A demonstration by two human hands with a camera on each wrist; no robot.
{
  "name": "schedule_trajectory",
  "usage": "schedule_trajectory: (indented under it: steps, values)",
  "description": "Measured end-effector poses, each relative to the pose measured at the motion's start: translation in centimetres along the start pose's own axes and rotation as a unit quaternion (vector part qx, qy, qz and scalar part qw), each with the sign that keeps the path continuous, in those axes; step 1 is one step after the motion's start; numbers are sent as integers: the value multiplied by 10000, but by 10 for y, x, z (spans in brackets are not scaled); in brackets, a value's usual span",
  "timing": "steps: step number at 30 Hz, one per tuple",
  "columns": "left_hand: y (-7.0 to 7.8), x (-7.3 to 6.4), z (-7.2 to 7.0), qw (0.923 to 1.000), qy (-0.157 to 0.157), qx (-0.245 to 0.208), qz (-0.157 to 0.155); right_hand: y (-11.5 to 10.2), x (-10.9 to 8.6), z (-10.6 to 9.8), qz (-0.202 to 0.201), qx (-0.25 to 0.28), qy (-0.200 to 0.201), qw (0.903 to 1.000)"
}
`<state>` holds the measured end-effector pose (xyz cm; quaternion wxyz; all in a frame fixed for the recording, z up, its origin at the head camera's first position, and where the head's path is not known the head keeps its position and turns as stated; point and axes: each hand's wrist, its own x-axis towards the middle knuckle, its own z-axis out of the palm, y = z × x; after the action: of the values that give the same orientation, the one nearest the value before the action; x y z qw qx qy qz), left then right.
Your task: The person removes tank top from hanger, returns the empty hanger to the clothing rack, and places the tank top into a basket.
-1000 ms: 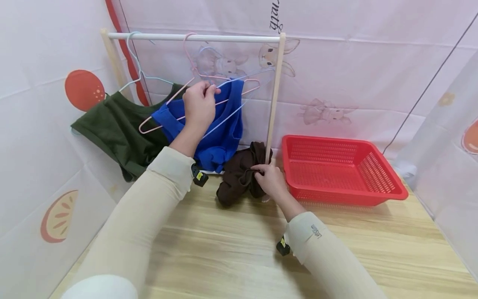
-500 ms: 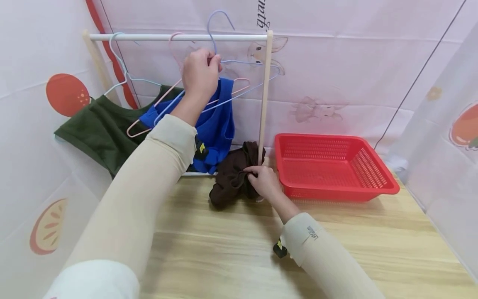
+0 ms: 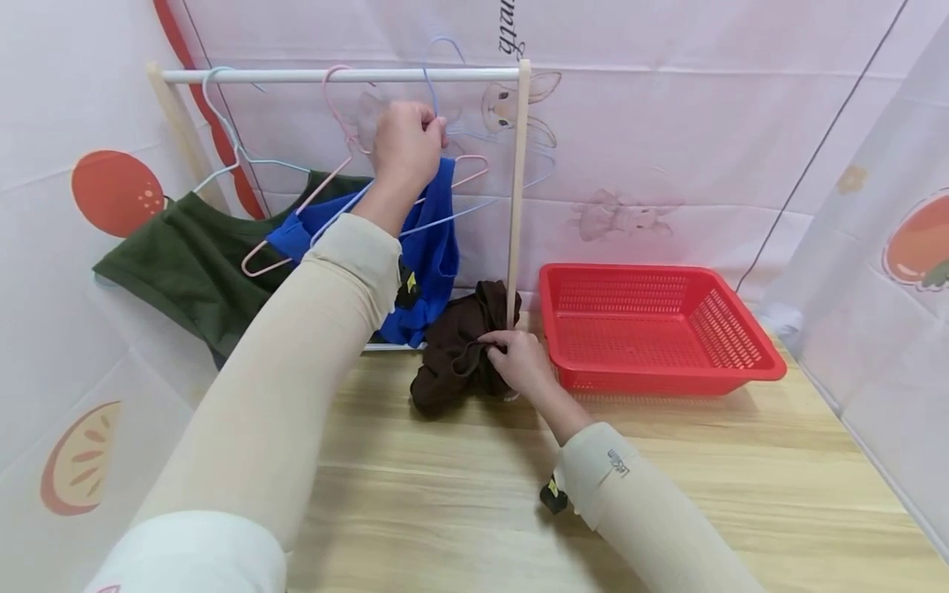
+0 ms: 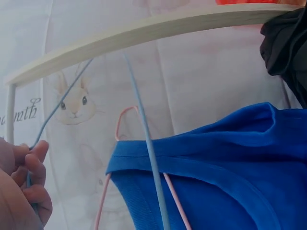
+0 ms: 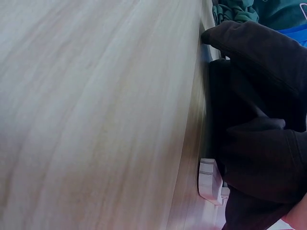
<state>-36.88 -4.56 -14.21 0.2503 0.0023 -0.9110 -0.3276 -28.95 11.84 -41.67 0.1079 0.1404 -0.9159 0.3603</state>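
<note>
My left hand (image 3: 408, 144) grips a light blue wire hanger (image 4: 149, 148) near its neck. The hook rises above the white rail (image 3: 282, 76) of a small rack, overlapping it in the head view. No garment shows on this hanger; its bars cross in front of a blue garment (image 3: 437, 255) that hangs on a pink hanger (image 3: 331, 100). Down at the rack's right post (image 3: 516, 189), my right hand (image 3: 521, 358) pinches the edge of a crumpled dark brown garment (image 3: 448, 350). In the right wrist view that brown cloth hides most of the hand.
A dark green garment (image 3: 193, 255) hangs at the rail's left on a pale teal hanger (image 3: 230, 123). Right of the rack, a red plastic basket (image 3: 652, 380) stands on the wooden table (image 3: 430, 494). Printed cloth walls (image 3: 667, 140) close in the back and sides.
The left hand has lifted the light blue hanger and turned its hook up above the rail, then shifted slightly right. The right hand stays on the brown garment. The head view has shifted.
</note>
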Motion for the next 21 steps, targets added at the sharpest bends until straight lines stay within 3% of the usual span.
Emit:
schedule_trajectory:
  steps: [8,21]
  values:
    - [-8,-2,7,9991,-340,258,-10,-2,2,-1,28,43,-72,10000]
    - [-15,-12,13,9939,-355,940,450,-1,5,-5,2,137,-75,9999]
